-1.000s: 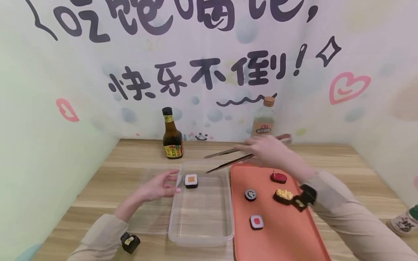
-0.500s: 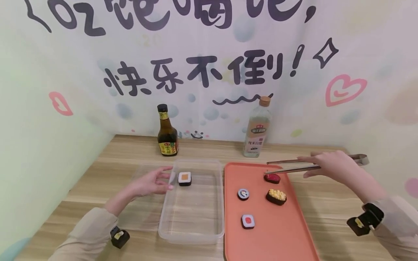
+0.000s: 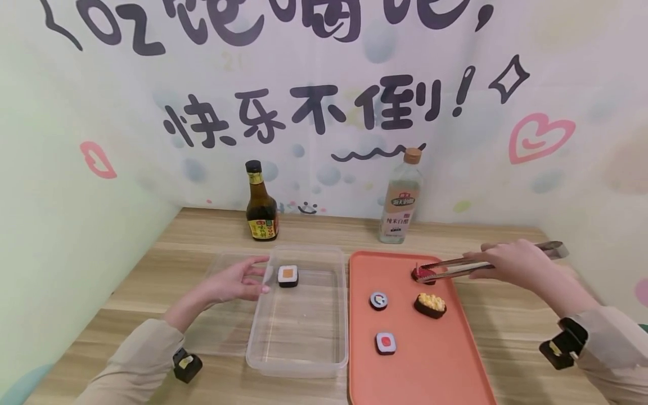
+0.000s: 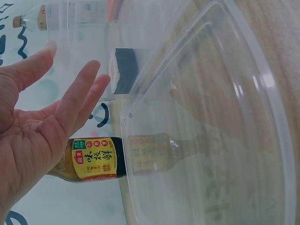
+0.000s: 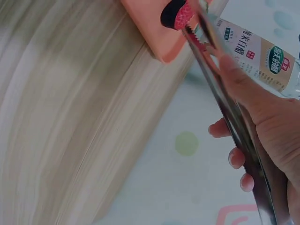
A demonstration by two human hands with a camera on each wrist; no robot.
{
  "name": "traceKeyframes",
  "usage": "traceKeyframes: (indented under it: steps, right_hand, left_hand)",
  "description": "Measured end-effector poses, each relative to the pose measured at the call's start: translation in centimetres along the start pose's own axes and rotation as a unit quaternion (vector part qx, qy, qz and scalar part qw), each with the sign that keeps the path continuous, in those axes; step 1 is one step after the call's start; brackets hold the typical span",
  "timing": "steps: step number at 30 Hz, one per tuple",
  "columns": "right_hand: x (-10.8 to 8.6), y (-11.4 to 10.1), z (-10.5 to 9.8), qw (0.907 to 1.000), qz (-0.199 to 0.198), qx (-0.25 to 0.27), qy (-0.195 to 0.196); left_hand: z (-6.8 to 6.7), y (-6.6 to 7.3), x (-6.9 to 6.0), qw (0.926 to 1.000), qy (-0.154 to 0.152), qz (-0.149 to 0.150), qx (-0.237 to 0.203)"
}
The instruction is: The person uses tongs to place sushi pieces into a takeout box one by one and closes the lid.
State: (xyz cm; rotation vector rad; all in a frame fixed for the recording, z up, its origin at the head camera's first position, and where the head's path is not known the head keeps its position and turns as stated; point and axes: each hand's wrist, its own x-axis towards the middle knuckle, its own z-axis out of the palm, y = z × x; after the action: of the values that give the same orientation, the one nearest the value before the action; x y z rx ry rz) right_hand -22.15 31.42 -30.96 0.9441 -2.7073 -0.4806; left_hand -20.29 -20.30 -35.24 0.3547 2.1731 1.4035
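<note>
My right hand grips metal tongs, whose tips lie on either side of the red-topped sushi at the back of the orange tray. In the right wrist view the serrated tip reaches the red topping. At the clear container, my left hand has its fingers spread by the left rim; whether they touch it I cannot tell. An orange-centred roll sits in the container's back left corner.
On the tray are a yellow-topped sushi, a small round roll and a red-centred roll. A dark sauce bottle and a clear bottle stand behind. A clear lid lies left of the container.
My right hand has moved right from in front of the clear bottle, and the tongs' tips have come down around the red-topped sushi and drawn closer together. The left hand stays by the container.
</note>
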Motion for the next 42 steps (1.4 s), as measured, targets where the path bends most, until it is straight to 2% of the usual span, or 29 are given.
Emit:
traceKeyframes:
  steps: [6, 11, 15, 23, 25, 29, 33, 38, 40, 42]
  right_hand:
    - [0.5, -0.5, -0.4, 0.9996, -0.01, -0.017, 0.021]
    - [1.1, -0.9, -1.1, 0.9982, -0.024, -0.038, 0.04]
    - [2.0, -1.2, -2.1, 0.9966, -0.021, -0.045, 0.066]
    - [4.9, -2.0, -5.1, 0.9852, -0.042, -0.064, 0.153]
    - [5.8, -2.5, -6.0, 0.9831, -0.048, -0.069, 0.163]
    - [7.7, -3.9, -7.7, 0.98, -0.058, -0.082, 0.172]
    - [9.7, -5.8, -9.2, 0.9802, -0.065, -0.088, 0.165]
    - [12.1, -8.2, -10.0, 0.9786, -0.098, -0.087, 0.158]
    - [12.9, -9.1, -10.1, 0.9788, -0.113, -0.084, 0.149]
    - [13.6, -10.1, -10.3, 0.9816, -0.122, -0.079, 0.123]
  left_hand:
    - [-0.2, 0.1, -0.1, 1.0, 0.001, -0.007, -0.002]
    - [-0.2, 0.2, -0.2, 1.0, -0.005, 0.004, -0.004]
    - [-0.2, 0.2, -0.3, 0.9999, -0.006, 0.007, -0.004]
    - [-0.4, 0.1, -0.4, 1.0, -0.004, 0.005, 0.001]
    - [-0.4, 0.1, -0.3, 1.0, -0.004, 0.005, 0.004]
    - [-0.4, 0.1, -0.3, 1.0, -0.002, 0.002, 0.007]
    - [-0.3, 0.1, -0.3, 1.0, -0.005, 0.003, 0.004]
    - [-0.1, 0.1, -0.2, 1.0, -0.005, 0.002, -0.003]
    - [0.0, 0.2, -0.2, 1.0, -0.005, 0.003, -0.004]
    - [0.1, 0.2, -0.1, 1.0, -0.006, 0.005, -0.005]
